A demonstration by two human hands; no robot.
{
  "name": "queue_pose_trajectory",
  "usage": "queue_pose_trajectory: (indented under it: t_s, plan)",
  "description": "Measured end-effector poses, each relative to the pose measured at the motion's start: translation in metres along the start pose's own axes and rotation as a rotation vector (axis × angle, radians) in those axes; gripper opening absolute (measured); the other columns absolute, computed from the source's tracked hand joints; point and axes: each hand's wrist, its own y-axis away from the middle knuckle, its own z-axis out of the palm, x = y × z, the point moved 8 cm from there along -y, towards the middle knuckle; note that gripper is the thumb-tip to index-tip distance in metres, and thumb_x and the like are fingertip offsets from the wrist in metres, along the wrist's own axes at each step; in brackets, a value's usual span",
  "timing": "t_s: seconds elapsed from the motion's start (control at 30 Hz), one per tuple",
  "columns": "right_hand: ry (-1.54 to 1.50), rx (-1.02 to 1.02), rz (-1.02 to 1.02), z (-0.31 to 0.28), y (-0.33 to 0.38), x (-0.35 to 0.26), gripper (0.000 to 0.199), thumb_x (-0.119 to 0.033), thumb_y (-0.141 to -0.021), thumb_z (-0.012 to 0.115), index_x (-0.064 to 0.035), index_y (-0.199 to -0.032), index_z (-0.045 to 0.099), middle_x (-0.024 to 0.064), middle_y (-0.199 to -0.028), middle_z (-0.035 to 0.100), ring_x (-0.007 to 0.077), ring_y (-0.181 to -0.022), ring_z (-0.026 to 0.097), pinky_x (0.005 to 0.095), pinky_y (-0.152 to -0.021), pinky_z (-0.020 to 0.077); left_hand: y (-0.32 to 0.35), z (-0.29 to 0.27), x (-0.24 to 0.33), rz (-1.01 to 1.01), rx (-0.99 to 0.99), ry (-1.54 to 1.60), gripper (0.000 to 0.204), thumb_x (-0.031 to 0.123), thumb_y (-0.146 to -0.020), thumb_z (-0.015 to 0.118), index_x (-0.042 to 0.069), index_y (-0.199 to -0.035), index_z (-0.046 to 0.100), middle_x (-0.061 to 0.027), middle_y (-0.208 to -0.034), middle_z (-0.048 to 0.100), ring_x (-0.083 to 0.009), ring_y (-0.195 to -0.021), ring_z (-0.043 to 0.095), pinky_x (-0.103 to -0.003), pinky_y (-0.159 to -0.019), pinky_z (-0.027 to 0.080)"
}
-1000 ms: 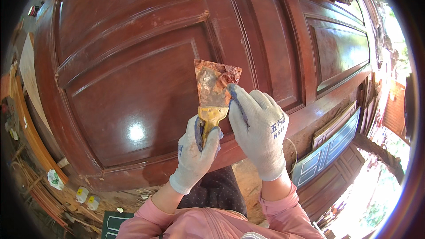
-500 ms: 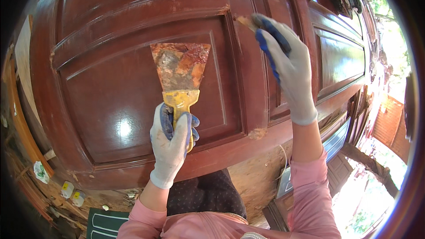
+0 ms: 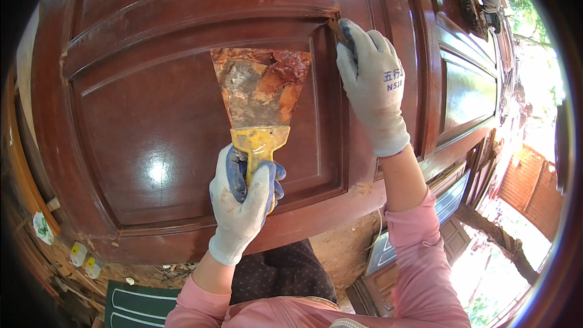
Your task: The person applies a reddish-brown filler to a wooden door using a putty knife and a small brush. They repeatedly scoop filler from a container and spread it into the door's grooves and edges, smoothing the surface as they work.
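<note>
My left hand [image 3: 246, 197], in a white glove with blue-coated fingers, is closed round the yellow handle of a wide putty knife [image 3: 258, 94]. Its blade faces up, smeared with dried residue and a wet reddish-brown paste near the upper right. A glossy reddish-brown panelled wooden door [image 3: 164, 140] lies beneath both hands. My right hand [image 3: 370, 79], gloved alike, pinches a small thin brownish tool [image 3: 333, 23], mostly hidden by the fingers. The tool's tip is at the upper right corner of the recessed panel, where the moulding shows a rough light patch.
Two small pale containers with yellow labels [image 3: 78, 254] stand on the ground at lower left, near a crumpled white-and-green packet [image 3: 42, 228]. A dark green panel [image 3: 136, 305] lies by my left elbow. Long boards lean at the left. More doors and a rough log [image 3: 495, 237] are at right.
My right hand has moved left and turned, bringing its small tool down to the panel corner. The putty knife has shifted slightly right, and the whole view has moved a little.
</note>
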Motion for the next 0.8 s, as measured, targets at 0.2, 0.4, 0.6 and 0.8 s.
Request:
queue_pose_trajectory:
  t_s: [0.2,0.4,0.6,0.8]
  plan:
    - [0.143,0.05,-0.035,0.01,0.001,-0.002,0.03,-0.016,-0.091,0.07,-0.0115,-0.12,0.068,0.0036,-0.089,0.063,0.0229,-0.083,0.065,0.0362,-0.067,0.0574,-0.001,0.001,0.001,-0.002,-0.032,0.006,0.024,0.009,-0.104,0.06,0.003,-0.125,0.05,-0.0123,-0.091,0.07,-0.0105,-0.064,0.066,-0.024,-0.055,0.056]
    - [0.164,0.024,-0.001,0.006,-0.003,-0.007,0.031,-0.01,-0.09,0.07,-0.0091,-0.121,0.071,0.0066,-0.088,0.064,0.0262,-0.084,0.066,0.0393,-0.072,0.0572,0.001,0.001,0.001,0.017,-0.005,0.036,0.027,0.004,-0.101,0.06,-0.002,-0.126,0.054,-0.0089,-0.09,0.071,-0.0059,-0.063,0.062,-0.021,-0.056,0.051]
    - [0.068,0.084,-0.036,-0.007,0.001,-0.005,0.034,-0.006,-0.087,0.073,-0.0097,-0.121,0.072,0.0067,-0.084,0.061,0.027,-0.08,0.062,0.0398,-0.071,0.0533,0.002,0.001,0.001,-0.019,0.008,0.079,0.026,0.004,-0.101,0.059,-0.002,-0.126,0.054,-0.009,-0.091,0.071,-0.0059,-0.064,0.062,-0.021,-0.055,0.05]
    - [0.073,0.074,-0.164,-0.005,0.005,-0.008,0.029,-0.006,-0.086,0.075,-0.0111,-0.115,0.073,0.004,-0.087,0.06,0.025,-0.082,0.059,0.0383,-0.073,0.0509,0.002,0.002,0.0,-0.03,0.005,0.083,0.026,0.003,-0.101,0.059,-0.002,-0.126,0.054,-0.0092,-0.092,0.071,-0.0062,-0.065,0.062,-0.021,-0.055,0.05]
